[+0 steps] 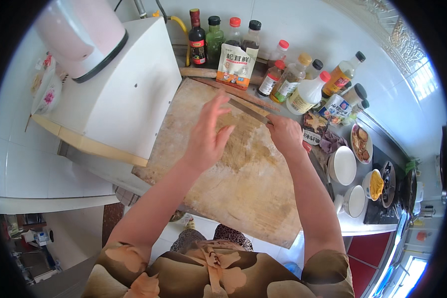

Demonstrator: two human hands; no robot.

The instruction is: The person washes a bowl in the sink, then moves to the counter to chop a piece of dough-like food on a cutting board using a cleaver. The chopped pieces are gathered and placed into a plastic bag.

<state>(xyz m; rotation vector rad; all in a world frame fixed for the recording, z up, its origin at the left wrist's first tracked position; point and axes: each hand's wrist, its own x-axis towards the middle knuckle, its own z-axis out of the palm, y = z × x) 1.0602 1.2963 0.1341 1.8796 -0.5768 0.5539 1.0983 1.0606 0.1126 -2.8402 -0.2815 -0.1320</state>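
Observation:
My right hand (pixel 285 135) is closed around the handle of a kitchen knife (pixel 249 110), over the far right part of a large wooden cutting board (pixel 242 201). The blade shows nearly edge-on and points to the far left. Close to the blade's far end is my left hand (pixel 208 134), its fingers apart and nothing seen in it. Whether its fingertips touch the blade, I cannot tell. Pale, floury-looking patches and darker damp-looking stains mark the board's surface.
Behind the board stand several sauce bottles (pixel 198 41), a seasoning pouch (pixel 236 65) and a white jug-shaped bottle (pixel 307 95). White bowls (pixel 342 165), a bowl of yellow food (pixel 376 184) and a plate of food (pixel 361 143) sit right. A white cabinet (pixel 130 89) borders the left.

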